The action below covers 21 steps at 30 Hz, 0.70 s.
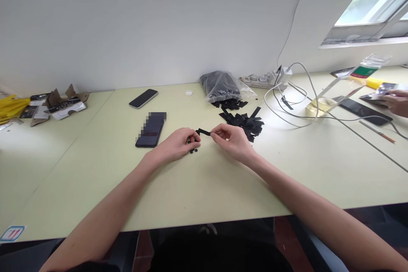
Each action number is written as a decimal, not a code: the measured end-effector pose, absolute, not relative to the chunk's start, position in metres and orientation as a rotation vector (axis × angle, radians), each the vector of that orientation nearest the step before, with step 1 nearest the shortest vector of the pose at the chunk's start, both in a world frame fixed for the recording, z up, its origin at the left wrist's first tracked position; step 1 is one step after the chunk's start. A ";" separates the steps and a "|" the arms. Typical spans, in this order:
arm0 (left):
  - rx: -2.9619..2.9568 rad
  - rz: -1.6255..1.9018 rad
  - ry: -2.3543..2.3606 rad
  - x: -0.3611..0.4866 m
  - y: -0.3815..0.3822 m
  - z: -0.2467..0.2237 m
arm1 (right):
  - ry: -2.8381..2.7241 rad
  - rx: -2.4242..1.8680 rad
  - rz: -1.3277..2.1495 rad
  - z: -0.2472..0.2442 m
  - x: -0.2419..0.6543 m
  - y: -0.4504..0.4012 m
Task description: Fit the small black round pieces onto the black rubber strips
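- Okay: black strip (204, 132) held taut between both hands, 12 o'clock, mid-table.
- Right hand (231, 140): thumb and forefinger pinch one end; short grip, steady.
- Left hand (177, 144): fingers closed on other end.
- Small black discs (192, 149) just below left hand.
- Strip pile (245, 122) at 1 o'clock.

body: bare left hand (178, 144) | bare right hand (232, 141) | dark clothing (216, 255)

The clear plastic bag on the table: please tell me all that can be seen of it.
The clear plastic bag looks thin, crumpled and shiny, filled with something black, probably more strips. It lies on the pale green table near the wall, left of a power strip, with loose black strips touching its lower edge.
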<state>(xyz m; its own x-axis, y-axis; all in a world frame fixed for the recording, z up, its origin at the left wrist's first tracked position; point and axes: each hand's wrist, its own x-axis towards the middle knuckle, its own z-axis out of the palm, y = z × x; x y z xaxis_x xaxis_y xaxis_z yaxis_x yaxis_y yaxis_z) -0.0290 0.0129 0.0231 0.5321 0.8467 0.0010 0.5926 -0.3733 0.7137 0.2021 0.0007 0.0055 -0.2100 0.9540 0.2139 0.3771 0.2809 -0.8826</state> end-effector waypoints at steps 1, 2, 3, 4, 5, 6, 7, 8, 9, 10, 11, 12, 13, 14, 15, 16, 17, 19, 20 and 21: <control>2.075 0.486 1.159 -0.029 0.012 0.024 | -1.750 -1.216 0.902 0.005 0.202 0.001; 2.062 0.484 1.156 -0.029 0.012 0.024 | -1.755 -1.216 0.901 0.004 0.202 0.001; 2.063 0.483 1.155 -0.029 0.012 0.024 | -1.760 -1.217 0.900 0.002 0.202 0.002; 2.074 0.482 1.155 -0.029 0.012 0.025 | -1.765 -1.217 0.899 0.001 0.202 0.002; 2.096 0.482 1.155 -0.029 0.012 0.025 | -1.768 -1.221 0.895 0.000 0.202 0.003; 2.127 0.483 1.153 -0.029 0.012 0.025 | -1.770 -1.229 0.891 -0.001 0.202 0.004; 2.165 0.486 1.148 -0.028 0.012 0.025 | -1.770 -1.240 0.888 -0.001 0.202 0.004; 2.207 0.493 1.142 -0.028 0.012 0.025 | -1.769 -1.250 0.889 -0.002 0.203 0.005; 2.248 0.500 1.133 -0.027 0.012 0.024 | -1.767 -1.260 0.891 -0.002 0.204 0.006; 2.282 0.506 1.120 -0.027 0.012 0.024 | -1.764 -1.271 0.892 -0.002 0.204 0.006; 2.306 0.507 1.102 -0.026 0.011 0.023 | -1.762 -1.284 0.892 -0.002 0.205 0.006; 2.320 0.506 1.077 -0.024 0.011 0.022 | -1.764 -1.298 0.889 -0.001 0.205 0.006; 2.323 0.512 1.048 -0.023 0.010 0.021 | -1.771 -1.309 0.885 0.000 0.205 0.006; 2.315 0.528 1.021 -0.021 0.009 0.020 | -1.783 -1.314 0.885 0.001 0.205 0.005; 2.299 0.558 0.999 -0.019 0.007 0.019 | -1.802 -1.310 0.894 0.001 0.205 0.005; 2.278 0.599 0.987 -0.017 0.006 0.019 | -1.825 -1.295 0.914 0.002 0.205 0.004; 2.254 0.646 0.985 -0.015 0.005 0.018 | -1.849 -1.275 0.941 0.002 0.205 0.003; 2.201 0.728 1.008 -0.013 0.004 0.018 | -1.882 -1.243 0.992 0.002 0.204 0.001; 2.176 0.757 1.023 -0.012 0.003 0.017 | -1.887 -1.236 1.011 0.002 0.204 0.001; 2.152 0.781 1.035 -0.012 0.003 0.017 | -1.884 -1.234 1.025 0.001 0.204 0.001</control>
<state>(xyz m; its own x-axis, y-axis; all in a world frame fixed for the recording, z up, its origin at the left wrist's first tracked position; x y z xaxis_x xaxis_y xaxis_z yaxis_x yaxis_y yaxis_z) -0.0122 0.0032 0.0170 0.5181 0.8213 0.2390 0.4555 -0.5014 0.7356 0.2041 0.0008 0.0013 -0.3412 0.9344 0.1022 0.4220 0.2494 -0.8716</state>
